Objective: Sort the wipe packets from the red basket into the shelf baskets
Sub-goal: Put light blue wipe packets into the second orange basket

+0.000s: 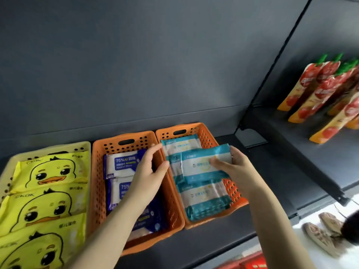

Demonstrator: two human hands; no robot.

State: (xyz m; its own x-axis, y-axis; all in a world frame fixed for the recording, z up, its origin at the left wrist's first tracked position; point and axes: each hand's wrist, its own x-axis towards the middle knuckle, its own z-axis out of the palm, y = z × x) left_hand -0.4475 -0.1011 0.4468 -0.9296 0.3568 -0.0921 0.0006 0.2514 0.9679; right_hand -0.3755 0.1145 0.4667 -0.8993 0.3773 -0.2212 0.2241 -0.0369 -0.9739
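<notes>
My right hand [232, 167] grips a teal-and-white wipe packet [200, 164] by its right end, holding it tilted over the right orange basket [206, 135], which holds several matching teal packets [204, 199]. My left hand [147, 171] hovers over the wall between the two orange baskets, fingers relaxed with its thumb near the held packet's left edge; I cannot tell if it touches. The middle orange basket [101, 191] holds blue-and-white 75% alcohol wipe packets [121, 165]. A cream basket [48, 147] on the left holds three yellow duck packets [48, 171]. A red basket's rim [250, 264] shows at the bottom edge.
All three baskets sit on a dark shelf [213, 241] with a dark back panel. To the right, a neighbouring shelf carries red-and-yellow pouches [318, 94]. Below right are shoes [320, 233] on a pale floor.
</notes>
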